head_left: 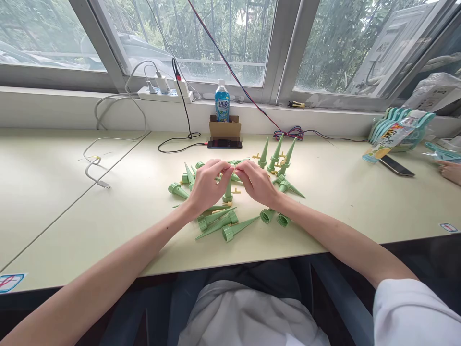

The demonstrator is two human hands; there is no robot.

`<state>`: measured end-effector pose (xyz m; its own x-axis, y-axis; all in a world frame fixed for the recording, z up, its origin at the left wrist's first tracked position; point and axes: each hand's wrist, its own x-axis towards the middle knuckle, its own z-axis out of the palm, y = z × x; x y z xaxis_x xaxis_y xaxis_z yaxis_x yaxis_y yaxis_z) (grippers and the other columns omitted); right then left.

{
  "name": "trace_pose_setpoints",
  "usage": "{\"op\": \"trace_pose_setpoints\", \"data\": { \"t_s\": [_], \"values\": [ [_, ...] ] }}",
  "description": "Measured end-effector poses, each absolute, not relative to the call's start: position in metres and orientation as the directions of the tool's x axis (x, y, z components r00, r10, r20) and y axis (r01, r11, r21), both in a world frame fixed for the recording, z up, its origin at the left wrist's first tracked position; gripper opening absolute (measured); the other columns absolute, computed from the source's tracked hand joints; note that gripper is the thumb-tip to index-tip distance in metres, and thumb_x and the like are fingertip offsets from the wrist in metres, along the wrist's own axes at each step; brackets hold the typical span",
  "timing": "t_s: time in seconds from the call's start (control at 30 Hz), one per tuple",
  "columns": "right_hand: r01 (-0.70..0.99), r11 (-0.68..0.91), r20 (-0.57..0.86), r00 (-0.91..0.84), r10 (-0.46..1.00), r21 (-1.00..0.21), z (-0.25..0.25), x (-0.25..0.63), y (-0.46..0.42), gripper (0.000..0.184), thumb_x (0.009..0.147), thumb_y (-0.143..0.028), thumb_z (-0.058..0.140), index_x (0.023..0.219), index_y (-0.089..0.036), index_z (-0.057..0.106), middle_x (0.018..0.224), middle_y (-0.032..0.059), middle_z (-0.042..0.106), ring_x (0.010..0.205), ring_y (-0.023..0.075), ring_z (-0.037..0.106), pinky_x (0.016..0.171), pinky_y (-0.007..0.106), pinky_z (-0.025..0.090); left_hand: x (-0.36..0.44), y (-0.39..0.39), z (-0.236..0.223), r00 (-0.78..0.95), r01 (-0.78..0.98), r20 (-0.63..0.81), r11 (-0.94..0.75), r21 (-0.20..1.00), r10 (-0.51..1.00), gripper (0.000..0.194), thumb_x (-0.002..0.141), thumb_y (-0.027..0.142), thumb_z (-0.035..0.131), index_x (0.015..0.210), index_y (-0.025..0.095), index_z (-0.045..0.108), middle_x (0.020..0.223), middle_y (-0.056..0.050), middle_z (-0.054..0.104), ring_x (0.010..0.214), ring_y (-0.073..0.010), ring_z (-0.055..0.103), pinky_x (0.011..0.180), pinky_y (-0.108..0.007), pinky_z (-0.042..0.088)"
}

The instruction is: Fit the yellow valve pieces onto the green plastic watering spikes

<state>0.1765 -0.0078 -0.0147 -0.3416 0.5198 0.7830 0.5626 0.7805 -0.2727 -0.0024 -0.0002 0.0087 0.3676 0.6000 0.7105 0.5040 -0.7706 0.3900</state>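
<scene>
My left hand (212, 181) and my right hand (256, 181) meet above the table, fingertips pinched together and nearly touching. Whatever lies between the fingertips is too small or hidden to make out. Just under them stands a green plastic plant-watering spike (227, 193), its upper part covered by my fingers, with a small yellow valve (236, 191) at its side. Green spikes with ribbed caps lie around my hands, among them one near the front (239, 228). Several upright spikes (275, 153) with yellow valves stand behind my right hand.
A phone (225, 144) lies before a cardboard box (225, 129) and a blue-labelled bottle (222, 102). Cables and a power strip (162, 95) run along the sill. At right are another bottle (392, 137), a second phone (396, 166) and another person's hand (451, 171).
</scene>
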Motion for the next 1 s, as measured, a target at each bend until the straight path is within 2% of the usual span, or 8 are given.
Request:
{"op": "trace_pose_setpoints", "data": {
  "t_s": [0.23,0.47,0.67,1.0],
  "values": [
    [0.559,0.776,0.784,-0.324,0.530,-0.293,-0.0162,0.1776,-0.0069,0.017,0.104,-0.030,0.035,0.097,-0.021,0.049,0.088,0.0039,0.056,0.074,0.0130,0.050,0.069,0.027,0.043,-0.0017,-0.0013,0.0092,0.369,0.511,0.690,-0.756,0.409,0.623,0.023,0.095,0.031,0.050,0.082,0.019,0.064,0.077,-0.003,0.065,0.075,-0.0155,0.060,0.071,-0.028,0.047],
    [0.554,0.775,0.806,-0.286,0.519,-0.303,-0.0175,0.1784,-0.0076,0.018,0.104,-0.032,0.034,0.098,-0.022,0.048,0.089,0.0049,0.057,0.076,0.0145,0.052,0.070,0.028,0.044,0.0002,-0.0036,0.0115,0.404,0.435,0.727,-0.815,0.382,0.556,0.018,0.095,0.029,0.052,0.088,0.019,0.065,0.083,-0.003,0.065,0.078,-0.0149,0.059,0.073,-0.027,0.048],
    [0.540,0.794,0.834,-0.274,0.480,-0.279,-0.0176,0.1788,-0.0076,0.017,0.104,-0.030,0.035,0.096,-0.022,0.048,0.087,0.0045,0.056,0.074,0.0143,0.049,0.070,0.028,0.044,-0.0008,-0.0027,0.0102,0.415,0.412,0.744,-0.838,0.359,0.523,0.019,0.095,0.028,0.050,0.085,0.020,0.064,0.084,-0.004,0.064,0.080,-0.0156,0.057,0.075,-0.029,0.047],
    [0.531,0.805,0.833,-0.294,0.470,-0.267,-0.0144,0.1750,-0.0114,0.006,0.101,-0.025,0.042,0.101,-0.022,0.047,0.088,0.0035,0.055,0.070,0.0130,0.050,0.067,0.028,0.046,-0.0017,-0.0029,0.0117,0.382,0.442,0.707,-0.790,0.426,0.595,0.024,0.098,0.032,0.045,0.083,0.020,0.059,0.081,-0.003,0.064,0.079,-0.0153,0.058,0.072,-0.028,0.046]
  ]
}}
